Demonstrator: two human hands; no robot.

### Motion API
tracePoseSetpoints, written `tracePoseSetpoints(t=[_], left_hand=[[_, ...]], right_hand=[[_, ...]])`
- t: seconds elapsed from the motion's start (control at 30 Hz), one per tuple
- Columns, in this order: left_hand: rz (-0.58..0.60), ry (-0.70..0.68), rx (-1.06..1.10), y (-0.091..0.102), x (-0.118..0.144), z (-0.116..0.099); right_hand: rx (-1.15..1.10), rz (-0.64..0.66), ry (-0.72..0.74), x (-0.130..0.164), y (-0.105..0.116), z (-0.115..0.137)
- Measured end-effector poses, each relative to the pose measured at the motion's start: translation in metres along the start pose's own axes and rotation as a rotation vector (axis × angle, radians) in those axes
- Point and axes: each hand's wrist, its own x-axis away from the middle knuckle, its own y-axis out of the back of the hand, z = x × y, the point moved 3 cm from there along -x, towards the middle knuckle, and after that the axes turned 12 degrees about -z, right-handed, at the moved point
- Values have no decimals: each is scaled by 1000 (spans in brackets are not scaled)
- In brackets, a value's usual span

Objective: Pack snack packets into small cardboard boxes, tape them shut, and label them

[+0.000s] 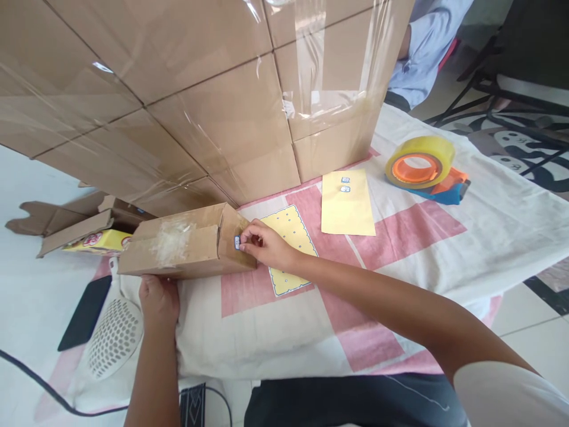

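Now sticker [237,242] at box [175,240] end, edge pinched by right hand [265,244]; left hand [159,296] touches box, can't tell grip.

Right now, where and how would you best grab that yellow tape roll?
Probably by its upper rim, from the near side: the yellow tape roll shows its open orange hub that way, leaving room for a thumb inside.

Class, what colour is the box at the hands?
Light brown; the box shows best in the head view.
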Motion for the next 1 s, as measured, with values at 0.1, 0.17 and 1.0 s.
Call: tracePoseSetpoints(t=[0.1, 0.17, 1.0], left_hand=[[31, 3, -28, 1, 0, 1], [32, -5, -32, 0, 1, 1], [-35, -48, -21, -2, 18, -4]], right_hand=[[-9, -26, 10, 1, 0, -1], [-20, -26, 7, 1, 0, -2], [102, 96, 127, 2, 33, 15]])
